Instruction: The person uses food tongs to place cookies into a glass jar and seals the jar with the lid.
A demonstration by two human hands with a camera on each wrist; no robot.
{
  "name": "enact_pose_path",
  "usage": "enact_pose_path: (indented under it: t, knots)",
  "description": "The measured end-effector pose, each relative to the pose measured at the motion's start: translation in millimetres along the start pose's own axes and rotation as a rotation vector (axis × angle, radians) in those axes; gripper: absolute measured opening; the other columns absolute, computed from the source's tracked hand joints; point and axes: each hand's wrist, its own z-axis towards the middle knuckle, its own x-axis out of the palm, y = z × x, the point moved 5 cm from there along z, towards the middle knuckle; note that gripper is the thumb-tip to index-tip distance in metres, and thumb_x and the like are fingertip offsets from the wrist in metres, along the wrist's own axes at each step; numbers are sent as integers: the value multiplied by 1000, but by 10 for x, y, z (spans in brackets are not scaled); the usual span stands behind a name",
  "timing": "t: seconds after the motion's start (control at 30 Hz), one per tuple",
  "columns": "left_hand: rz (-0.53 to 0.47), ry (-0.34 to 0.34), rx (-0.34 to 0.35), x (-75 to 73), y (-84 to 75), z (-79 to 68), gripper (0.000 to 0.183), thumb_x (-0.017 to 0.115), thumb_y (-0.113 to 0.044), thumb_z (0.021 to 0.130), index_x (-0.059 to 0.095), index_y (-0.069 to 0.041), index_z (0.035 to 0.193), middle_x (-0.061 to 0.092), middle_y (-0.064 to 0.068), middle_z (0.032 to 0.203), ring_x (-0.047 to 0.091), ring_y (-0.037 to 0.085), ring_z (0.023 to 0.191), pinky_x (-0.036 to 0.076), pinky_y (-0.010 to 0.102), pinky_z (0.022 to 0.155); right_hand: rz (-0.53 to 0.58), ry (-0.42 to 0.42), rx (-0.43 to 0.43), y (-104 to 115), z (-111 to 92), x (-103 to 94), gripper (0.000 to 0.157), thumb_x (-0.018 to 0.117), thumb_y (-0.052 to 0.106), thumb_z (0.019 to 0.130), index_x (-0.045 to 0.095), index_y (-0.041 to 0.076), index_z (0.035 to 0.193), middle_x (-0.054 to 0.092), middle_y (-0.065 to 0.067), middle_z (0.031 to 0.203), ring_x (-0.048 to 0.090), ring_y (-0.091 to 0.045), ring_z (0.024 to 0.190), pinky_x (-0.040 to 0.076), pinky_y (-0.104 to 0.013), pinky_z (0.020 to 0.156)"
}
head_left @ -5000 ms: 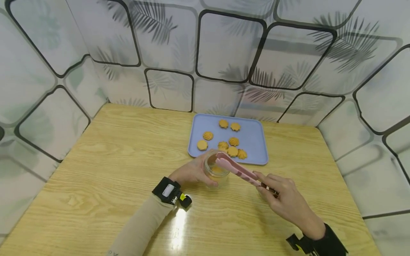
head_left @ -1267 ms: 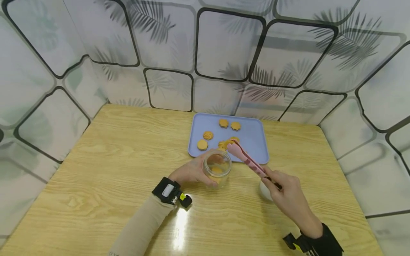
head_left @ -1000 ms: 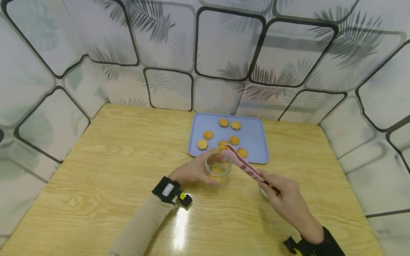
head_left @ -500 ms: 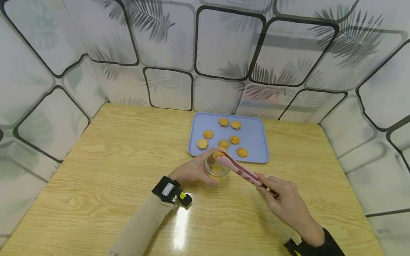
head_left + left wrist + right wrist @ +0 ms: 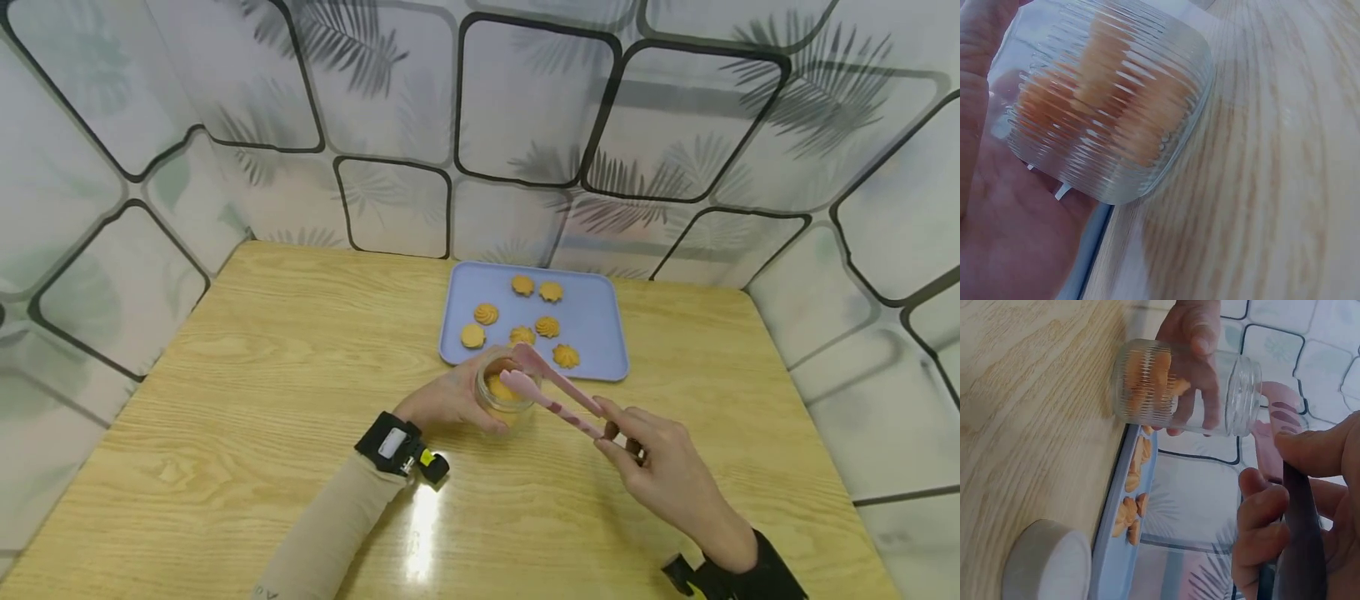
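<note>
My left hand (image 5: 453,398) grips a clear ribbed glass jar (image 5: 1175,387), its fingers curled around the side. Cookies (image 5: 1147,119) lie in the bottom of the jar, several of them visible through the glass. Pink tongs (image 5: 558,406) with dark handles are held in my right hand (image 5: 663,471), between thumb and fingers. Their two pink tips are spread apart just over the jar's mouth, with nothing between them. Behind the jar, a blue tray (image 5: 592,317) bears several piped butter cookies (image 5: 566,356).
A white round lid-like piece (image 5: 1050,562) sits on the wooden table (image 5: 300,350), hidden under the right hand in the head view. A patterned curtain (image 5: 405,100) stands behind the table and at both sides.
The tongs took a cookie from the tray's front edge and carried it left over the jar. They have now spread apart, and the cookie has dropped into the jar. The left hand stays put.
</note>
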Motion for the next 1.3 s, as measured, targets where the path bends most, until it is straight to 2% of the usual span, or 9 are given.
enact_pose_path:
  t: [0.13,0.23,0.43,0.57,0.8,1.0,1.2,1.3]
  knots:
    - [-25,7,17,11,0,8,94,90,4,69,45,-24,147,54,7,145,48,21,137,41,42,115,4,-57,38,-148,0,-13,50,74,-9,85,63,-5,134,65,2,84,39,5,54,37,-12,48]
    - [-16,-2,18,4,2,3,94,91,3,69,46,-24,147,54,9,146,48,21,137,43,41,113,-74,-69,104,-319,8,-2,49,73,-5,89,61,-6,136,65,-1,83,33,4,50,33,-16,43]
    - [-21,-8,21,-15,10,-6,94,90,4,70,45,-23,147,52,13,148,48,22,138,43,42,113,-279,40,215,-629,35,127,47,71,7,94,59,-9,136,65,-8,82,36,-4,53,32,-21,46]
    - [-32,-8,-1,-6,21,-3,95,90,4,71,45,-27,148,53,7,147,47,20,138,45,41,111,-327,100,257,-738,42,182,48,70,8,95,57,-11,137,63,-11,79,40,-10,55,34,-23,49]
    - [-25,-12,-2,7,16,0,94,90,3,70,46,-27,147,54,3,145,47,19,138,45,41,111,-340,150,309,-778,41,202,49,68,8,95,56,-11,138,63,-12,79,44,-12,57,35,-24,50]
    - [-16,-11,0,7,6,8,93,91,3,70,46,-27,146,54,4,145,47,20,138,44,40,112,-370,186,343,-758,34,218,49,67,11,96,55,-9,139,57,-8,74,42,-14,56,33,-27,50]
    - [-19,-5,9,11,-1,12,93,90,4,70,46,-25,147,54,6,146,47,20,138,44,41,112,-385,195,355,-743,36,228,47,66,12,96,57,-8,137,56,-8,73,41,-14,54,32,-28,48]
    - [-25,1,11,13,-5,10,93,90,4,70,46,-24,147,54,7,146,47,20,138,43,41,113,-369,192,362,-752,34,228,48,66,12,96,57,-8,138,52,-4,66,39,-13,51,30,-26,46]
